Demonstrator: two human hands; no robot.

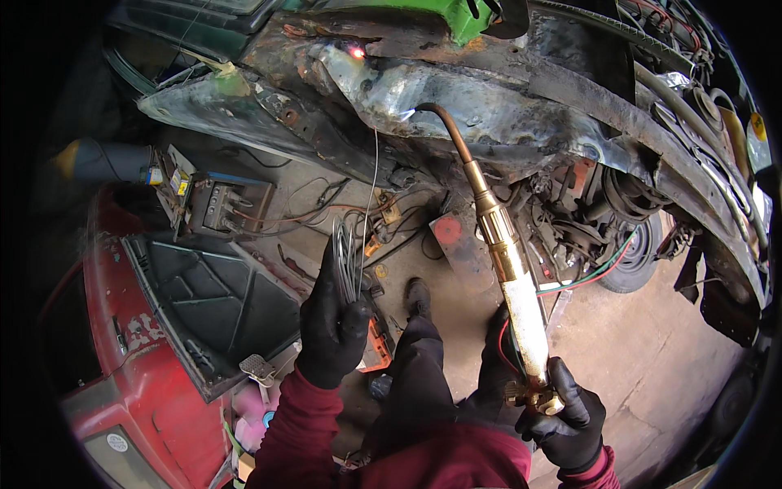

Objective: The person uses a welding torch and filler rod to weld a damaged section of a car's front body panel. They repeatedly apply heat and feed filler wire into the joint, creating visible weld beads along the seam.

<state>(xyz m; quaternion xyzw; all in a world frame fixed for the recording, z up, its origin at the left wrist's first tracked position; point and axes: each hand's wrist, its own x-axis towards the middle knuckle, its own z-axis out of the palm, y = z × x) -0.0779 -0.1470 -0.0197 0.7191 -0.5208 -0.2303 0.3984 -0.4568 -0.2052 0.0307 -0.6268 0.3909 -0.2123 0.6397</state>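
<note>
Left hand [332, 334]: your thumb and fingers grip a wire coil [348, 265], its strand reaching the lower edge of the metal panel [489, 106].
Right hand [570, 425]: closed around your torch [525, 330].
Torch tip [425, 107]: before the panel's left half.

Dim left, brighter centre, bent edges (fisheye)

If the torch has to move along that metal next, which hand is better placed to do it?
The right hand, most likely: it holds the torch by its lower end, and the bent tip is up by the metal. The left hand is taken up with a coil of wire.
</note>
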